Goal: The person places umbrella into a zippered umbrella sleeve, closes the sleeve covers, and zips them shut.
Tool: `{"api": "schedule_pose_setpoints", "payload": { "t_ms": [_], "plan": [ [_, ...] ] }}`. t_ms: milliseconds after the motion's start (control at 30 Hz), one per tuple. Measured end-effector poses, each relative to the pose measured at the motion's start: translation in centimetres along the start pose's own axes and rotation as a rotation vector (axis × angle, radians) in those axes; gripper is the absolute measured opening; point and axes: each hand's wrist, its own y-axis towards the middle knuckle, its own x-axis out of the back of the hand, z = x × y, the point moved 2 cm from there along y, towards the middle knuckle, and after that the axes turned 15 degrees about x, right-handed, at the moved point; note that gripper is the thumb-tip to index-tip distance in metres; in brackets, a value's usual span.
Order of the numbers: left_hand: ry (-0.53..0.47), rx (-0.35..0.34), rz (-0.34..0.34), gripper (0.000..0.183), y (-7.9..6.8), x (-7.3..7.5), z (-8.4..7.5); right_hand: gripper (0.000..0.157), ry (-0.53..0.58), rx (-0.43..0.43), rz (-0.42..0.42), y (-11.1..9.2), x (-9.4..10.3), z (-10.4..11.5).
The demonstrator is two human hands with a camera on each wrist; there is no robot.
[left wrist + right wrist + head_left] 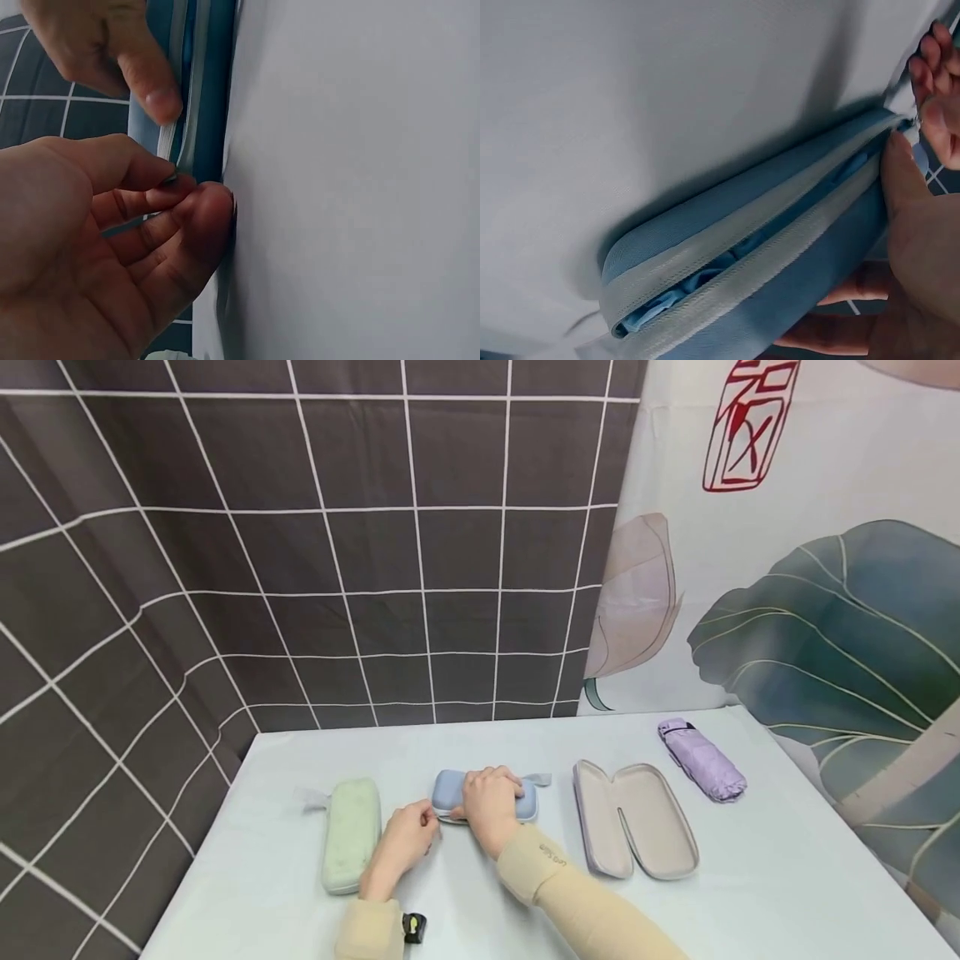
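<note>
A blue zip case [447,789] lies on the white table, its zip partly undone along the side facing me. In the right wrist view, crumpled blue fabric [714,268] shows through the gap between the pale zip tapes. My right hand [491,810] lies over the top of the case and grips it, thumb [904,169] along the near side by the zip. At the case's left end my left hand [405,842] pinches the small zip pull [172,178] between thumb and forefinger. The fingertips mostly hide the pull.
Left of my left hand lies a closed pale green case [352,835] with a tag. To the right, a grey case [658,822] lies spread open, beige inside. A folded purple umbrella [703,760] rests near the far right edge. Dark gridded cloth [360,552] hangs behind the table [787,877].
</note>
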Motion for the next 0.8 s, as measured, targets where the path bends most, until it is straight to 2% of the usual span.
{"api": "schedule_pose_setpoints", "payload": {
  "t_ms": [167,367,500,667,800],
  "plan": [
    [0.010,-0.020,-0.044,0.019,0.6,-0.6,-0.6,0.089,-0.051,-0.038,-0.038,0.2,-0.4,0.5],
    [0.003,-0.006,-0.023,0.021,1.5,-1.1,-0.6,0.093,-0.075,-0.059,-0.056,0.6,-0.5,0.9],
    [-0.031,-0.003,-0.005,0.022,1.6,-0.9,-0.5,0.085,-0.045,0.027,-0.040,0.9,-0.1,0.1],
    [-0.076,0.005,0.037,0.021,1.7,-0.9,-0.6,0.070,0.118,0.199,0.071,1.4,0.6,-2.0],
    [-0.089,0.015,0.053,0.018,1.5,-1.1,-0.7,0.062,0.228,0.233,0.170,2.0,0.8,-3.4]
  ]
}}
